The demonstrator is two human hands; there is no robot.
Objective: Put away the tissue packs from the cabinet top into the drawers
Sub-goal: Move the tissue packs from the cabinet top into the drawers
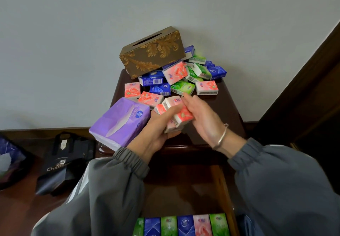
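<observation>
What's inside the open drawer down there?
A row of small tissue packs, green, blue and pink, stands at the near end of the drawer. The grey sleeve hides its left side.

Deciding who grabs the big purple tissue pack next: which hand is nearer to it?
Left. The left hand, gripping pink tissue packs, sits right beside the purple tissue pack; the right hand lies farther right, on those packs' other side.

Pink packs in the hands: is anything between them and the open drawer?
Nothing visible blocks them. The left hand grips the pink packs over the cabinet top; the drawer below stands open, bare wood behind its row of packs.
</observation>
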